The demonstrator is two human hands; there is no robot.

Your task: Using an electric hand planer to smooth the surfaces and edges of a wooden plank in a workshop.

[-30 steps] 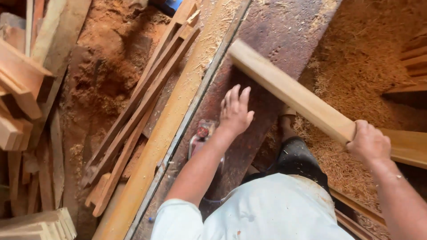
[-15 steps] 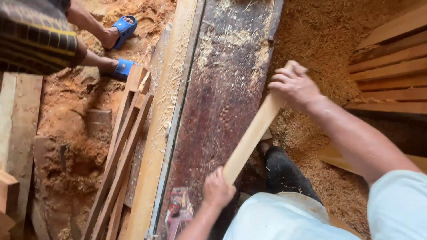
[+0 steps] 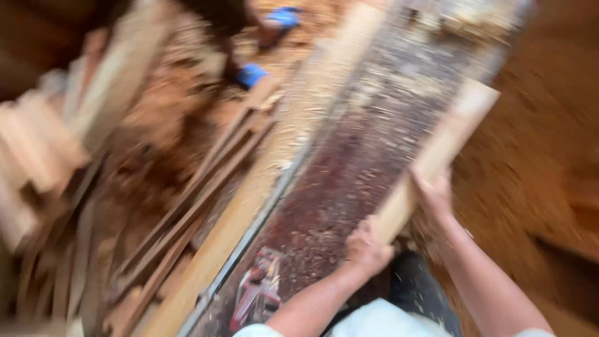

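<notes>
Both hands clamp the wooden plank (image 3: 437, 150) over the dusty surface (image 3: 349, 181).
Left hand (image 3: 368, 246) grips its near end, right hand (image 3: 433, 193) just beyond; keep it flat and steady.

Setting: woodworking shop or small sawmill, viewed from above; picture blurred by motion.

- Long dark desk (image 3: 374, 162), running diagonally, its surface worn and dusted with pale wood chips; a pale wooden rail (image 3: 249, 206) runs along its left edge.
- Sawdust (image 3: 536, 150), orange-brown, thick on the floor on both sides.
- Thin wooden slats (image 3: 206, 187), loosely heaped on the floor left of the desk.
- Stacked offcuts and boards (image 3: 37, 150), far left.
- Pale sawn plank (image 3: 437, 156), lying along the desk's right edge, gripped by both hands.
- Small red object (image 3: 259, 293), kind unclear, at the desk's near end.
- Another person's feet in blue sandals (image 3: 253, 73), standing in the sawdust at top.
</notes>
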